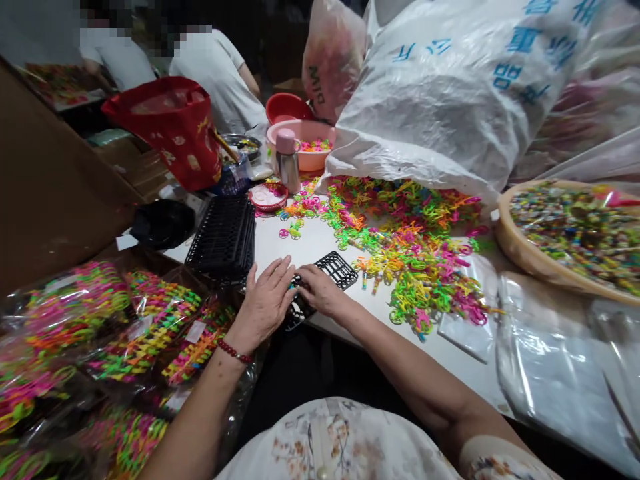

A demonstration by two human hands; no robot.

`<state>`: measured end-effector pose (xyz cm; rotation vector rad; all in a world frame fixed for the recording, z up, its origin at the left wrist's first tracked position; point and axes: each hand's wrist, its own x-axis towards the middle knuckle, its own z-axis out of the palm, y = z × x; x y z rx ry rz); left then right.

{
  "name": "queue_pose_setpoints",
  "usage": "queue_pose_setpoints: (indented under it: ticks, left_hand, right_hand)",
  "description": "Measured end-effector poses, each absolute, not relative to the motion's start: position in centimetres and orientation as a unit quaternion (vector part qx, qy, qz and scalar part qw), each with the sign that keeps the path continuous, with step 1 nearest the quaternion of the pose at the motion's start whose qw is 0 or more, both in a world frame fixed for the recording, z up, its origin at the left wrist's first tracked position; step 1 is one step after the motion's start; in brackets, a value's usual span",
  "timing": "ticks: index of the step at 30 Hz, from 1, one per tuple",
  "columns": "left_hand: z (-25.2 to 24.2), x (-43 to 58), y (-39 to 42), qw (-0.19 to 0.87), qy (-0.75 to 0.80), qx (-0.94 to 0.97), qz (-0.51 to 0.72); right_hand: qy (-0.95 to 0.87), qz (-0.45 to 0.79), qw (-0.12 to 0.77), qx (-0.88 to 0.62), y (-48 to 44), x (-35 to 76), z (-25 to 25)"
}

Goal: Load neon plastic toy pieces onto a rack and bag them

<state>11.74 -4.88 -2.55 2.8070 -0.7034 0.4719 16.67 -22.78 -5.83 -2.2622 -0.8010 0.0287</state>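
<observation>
A black plastic grid rack (338, 268) lies at the table's front edge, partly over it, between my hands. My left hand (266, 300) rests along its left side, fingers stretched out and thumb near the rack. My right hand (320, 289) bends over the rack with its fingertips drawn together. A speck of blue shows between the two hands, too small and covered to name. To the right spreads a heap of small bright plastic toys (415, 260) in green, yellow, pink and orange. A stack of black grid racks (223, 233) stands beyond my left hand.
Bagged toys (165, 313) fill the lower left. A steel flask (287, 163), a small red basket (269, 207) and a pink basin (305, 160) stand behind. A tan basin (515, 233) and clear bags (545, 340) lie right. A large white sack (430, 100) looms behind; two people sit beyond.
</observation>
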Motion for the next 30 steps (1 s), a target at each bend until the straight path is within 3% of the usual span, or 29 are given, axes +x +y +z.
queue_pose_setpoints:
  ticks: [2, 7, 12, 15, 20, 25, 30]
  left_hand:
    - [-2.5, 11.7, -4.9, 0.102, -0.242, 0.951, 0.164]
    - [-2.6, 11.9, -5.0, 0.101, -0.242, 0.946, 0.188]
    - [-2.6, 11.9, -5.4, 0.118, -0.248, 0.94, 0.204]
    - [-2.5, 11.9, -5.4, 0.122, -0.243, 0.943, 0.194]
    - [-2.7, 12.1, -5.1, 0.134, -0.242, 0.945, 0.173]
    - [-2.9, 12.1, -5.0, 0.161, -0.243, 0.943, 0.159]
    - [-3.1, 12.1, -4.9, 0.204, -0.237, 0.936, 0.16]
  right_hand:
    - [-0.217, -0.027, 0.326, -0.92, -25.9, 15.6, -5.2]
    - [-0.04, -0.023, 0.116, -0.992, -32.2, 14.1, -4.4]
    - [-0.022, -0.008, 0.097, -0.995, -33.3, 14.8, -4.7]
    - [0.047, -0.052, 0.184, -0.98, -33.9, 15.5, -5.1]
    - [0.14, -0.065, 0.433, -0.888, -35.0, 16.2, -5.1]
    - [0.13, 0.118, 0.759, -0.627, -33.6, 16.2, -3.3]
    - [0.084, 0.278, 0.831, -0.474, -28.6, 15.4, -2.2]
